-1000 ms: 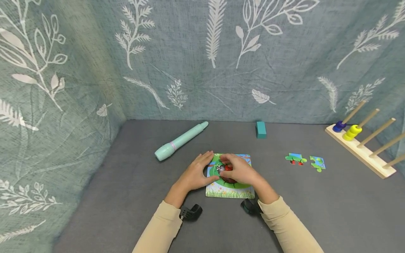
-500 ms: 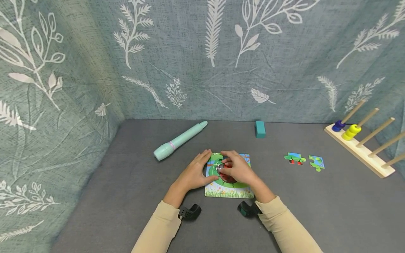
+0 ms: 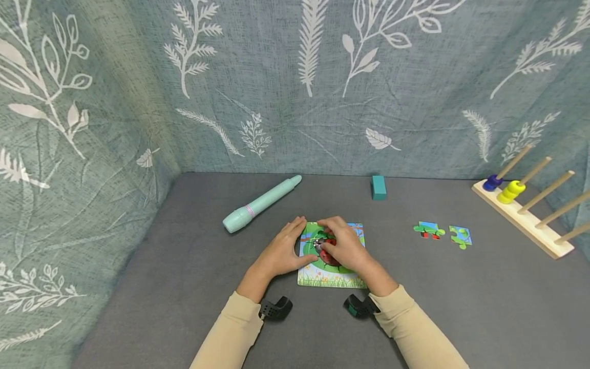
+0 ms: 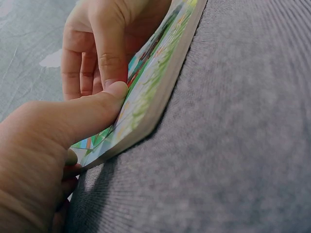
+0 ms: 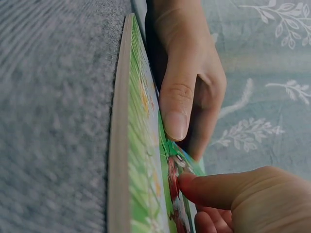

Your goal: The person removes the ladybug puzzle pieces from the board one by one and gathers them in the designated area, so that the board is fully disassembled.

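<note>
A jigsaw board (image 3: 332, 279) with a ladybug picture (image 3: 329, 259) lies flat on the dark table. My left hand (image 3: 281, 251) rests along its left edge, fingers extended toward the far corner. Its thumb (image 4: 92, 109) lies on the board's face. Over the ladybug, my right hand (image 3: 345, 246) bends its thumb and fingers around a puzzle piece (image 3: 326, 237) within the picture, mostly hidden by the hand. In the right wrist view, the right thumb (image 5: 209, 189) touches the ladybug's surface, close to the left thumb (image 5: 177, 111).
Two loose puzzle pieces, one with red shapes (image 3: 429, 230) and a blue-green one (image 3: 461, 237), lie to the right. A mint microphone-shaped tube (image 3: 262, 204) and a teal block (image 3: 379, 188) lie behind. A wooden peg stand (image 3: 523, 220) with blue and yellow beads stands far right.
The right hand has shifted slightly left over the ladybug, its thumb and fingers moving on the picture. A dark patch near its fingertips now shows green. The left hand stays at the board's edge.
</note>
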The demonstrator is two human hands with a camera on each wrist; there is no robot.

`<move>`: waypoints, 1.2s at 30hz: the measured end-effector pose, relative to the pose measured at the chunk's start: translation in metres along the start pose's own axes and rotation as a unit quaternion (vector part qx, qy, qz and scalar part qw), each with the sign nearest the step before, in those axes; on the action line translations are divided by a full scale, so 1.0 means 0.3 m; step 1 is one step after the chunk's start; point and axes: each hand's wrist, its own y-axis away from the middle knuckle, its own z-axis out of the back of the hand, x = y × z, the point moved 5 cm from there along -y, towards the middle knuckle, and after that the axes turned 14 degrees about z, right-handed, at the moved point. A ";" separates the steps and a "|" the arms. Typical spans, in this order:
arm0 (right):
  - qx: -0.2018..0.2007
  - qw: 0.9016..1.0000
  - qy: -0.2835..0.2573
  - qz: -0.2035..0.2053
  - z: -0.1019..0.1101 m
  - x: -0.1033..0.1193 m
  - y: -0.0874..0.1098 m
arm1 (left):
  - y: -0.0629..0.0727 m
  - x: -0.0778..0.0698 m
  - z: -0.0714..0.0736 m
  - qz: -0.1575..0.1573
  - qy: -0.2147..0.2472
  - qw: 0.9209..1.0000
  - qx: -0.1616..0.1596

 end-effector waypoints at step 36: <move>-0.041 0.993 0.024 -0.105 0.392 -0.216 0.223 | 0.011 0.000 -0.006 0.000 0.009 1.000 -0.004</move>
